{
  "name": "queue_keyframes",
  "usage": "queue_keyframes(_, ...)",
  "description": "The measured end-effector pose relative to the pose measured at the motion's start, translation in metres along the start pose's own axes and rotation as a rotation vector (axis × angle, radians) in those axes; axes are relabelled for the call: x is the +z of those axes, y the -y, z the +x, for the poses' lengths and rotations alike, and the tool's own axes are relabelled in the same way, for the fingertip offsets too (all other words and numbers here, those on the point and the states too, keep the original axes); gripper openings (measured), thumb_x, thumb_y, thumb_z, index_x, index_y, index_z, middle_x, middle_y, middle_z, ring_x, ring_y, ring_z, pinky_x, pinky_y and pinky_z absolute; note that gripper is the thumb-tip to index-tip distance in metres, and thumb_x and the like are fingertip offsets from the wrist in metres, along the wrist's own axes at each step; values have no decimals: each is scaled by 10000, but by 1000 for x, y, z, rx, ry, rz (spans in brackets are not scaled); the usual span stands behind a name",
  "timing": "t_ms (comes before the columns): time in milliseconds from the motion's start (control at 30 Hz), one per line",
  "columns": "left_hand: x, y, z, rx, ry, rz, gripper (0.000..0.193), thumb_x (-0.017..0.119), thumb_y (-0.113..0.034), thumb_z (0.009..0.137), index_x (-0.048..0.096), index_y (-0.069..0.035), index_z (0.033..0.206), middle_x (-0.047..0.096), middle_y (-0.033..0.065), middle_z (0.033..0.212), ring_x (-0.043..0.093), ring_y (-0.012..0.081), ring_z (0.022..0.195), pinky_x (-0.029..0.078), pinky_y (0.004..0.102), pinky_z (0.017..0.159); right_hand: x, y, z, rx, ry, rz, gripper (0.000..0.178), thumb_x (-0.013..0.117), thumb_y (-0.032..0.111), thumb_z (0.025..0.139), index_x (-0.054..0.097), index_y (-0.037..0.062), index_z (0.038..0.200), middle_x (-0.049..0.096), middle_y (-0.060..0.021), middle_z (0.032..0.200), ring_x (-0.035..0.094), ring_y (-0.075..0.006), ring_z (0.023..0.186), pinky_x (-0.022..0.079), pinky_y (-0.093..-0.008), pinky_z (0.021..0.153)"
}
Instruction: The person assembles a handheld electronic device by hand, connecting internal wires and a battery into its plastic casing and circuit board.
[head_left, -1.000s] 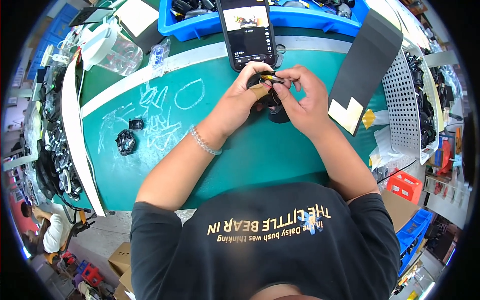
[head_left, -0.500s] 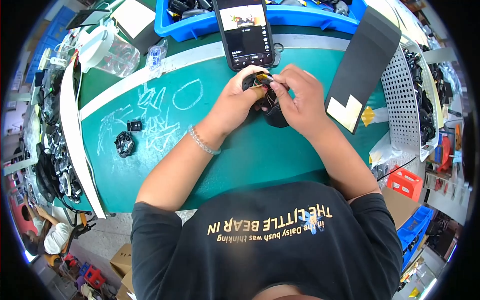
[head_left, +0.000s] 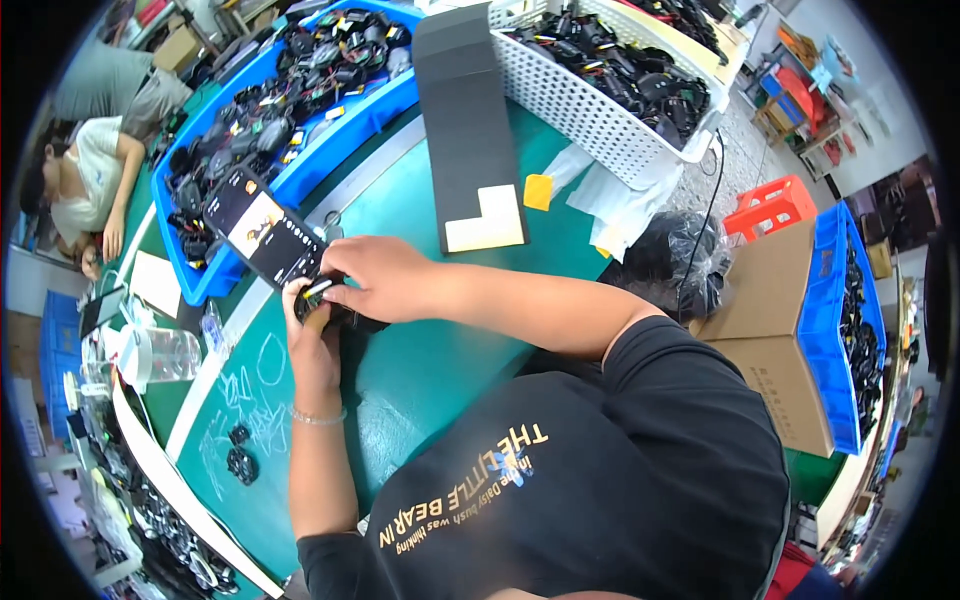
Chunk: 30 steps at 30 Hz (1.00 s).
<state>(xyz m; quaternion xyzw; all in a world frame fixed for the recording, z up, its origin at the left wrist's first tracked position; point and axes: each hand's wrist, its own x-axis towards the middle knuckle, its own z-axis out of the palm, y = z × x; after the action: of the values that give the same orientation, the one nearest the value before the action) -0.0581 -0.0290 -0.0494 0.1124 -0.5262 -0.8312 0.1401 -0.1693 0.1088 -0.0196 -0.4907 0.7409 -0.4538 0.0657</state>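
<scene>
My left hand is closed around a small black plastic device with a yellow and white piece showing on it. From the right, my right hand reaches across with thumb and fingers bent at the same device. Its inner parts are mostly hidden by my fingers. Just beyond my hands, a phone with a lit screen leans against the blue bin. On the green mat nearer me lie a round black part and a smaller black part.
A blue bin full of black parts stands at the far left. Right of it are a long black board and a white perforated basket of black parts. A clear jug stands left. Another person sits at the upper left.
The view has swung to the right, so the basket and boxes show more fully. Both hands stay at the black device, now left in the picture.
</scene>
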Motion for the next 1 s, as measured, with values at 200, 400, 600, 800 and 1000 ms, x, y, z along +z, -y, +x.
queue_keyframes(200,21,4,-1,270,179,167,682,537,-550,826,328,-111,1304,483,123,1199,493,223,1034,389,332,798,-56,12,-6,113,-315,578,251,540,156,924,471,29,1129,569,-75,956,553,-137,877,451,-295,785)
queue_keyframes(400,26,1,-2,124,185,270,576,469,-509,904,332,-76,1257,530,133,1099,520,193,928,390,304,796,-216,-23,3,65,-763,394,301,365,286,1000,489,11,1012,624,-126,814,624,-203,714,511,-328,754)
queue_keyframes(600,26,2,2,120,170,160,489,428,-424,948,337,-49,1248,551,135,1011,533,186,859,402,285,777,-400,-166,5,365,-895,-272,438,465,365,951,599,-50,916,629,-124,826,612,-228,694,476,-343,705)
queue_keyframes(800,30,5,9,95,201,106,427,424,-353,963,341,-42,1242,554,131,978,530,181,841,408,281,773,-494,-250,-42,788,-131,-1146,307,532,189,817,593,29,1071,652,-224,896,633,-355,825,497,-440,726)
queue_keyframes(1000,13,12,4,96,134,100,409,480,-347,944,384,-74,1233,563,114,954,531,178,825,414,284,751,-415,-224,19,711,-254,-1096,338,519,183,802,605,23,1087,608,-253,1081,581,-377,1048,455,-437,905)
